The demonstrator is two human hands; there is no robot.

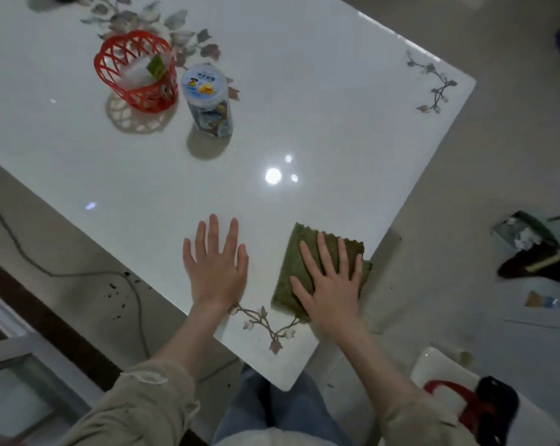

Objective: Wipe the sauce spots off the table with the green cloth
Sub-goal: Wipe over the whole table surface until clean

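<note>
A folded green cloth (296, 255) lies flat on the glossy white table (320, 107), near the table's right edge and close to its near corner. My right hand (330, 281) presses flat on top of the cloth, fingers spread and straight, not curled around it. My left hand (216, 265) rests palm down on the bare table surface a short way left of the cloth, fingers apart, holding nothing. No sauce spots are visible on the white surface around the hands.
A red lattice basket (137, 72) with small packets and a clear plastic jar (208, 101) with a printed lid stand at the far left. A chair seat with a red-and-black item (475, 407) sits low right. Clutter (536, 246) and a cable (79, 272) lie on the floor.
</note>
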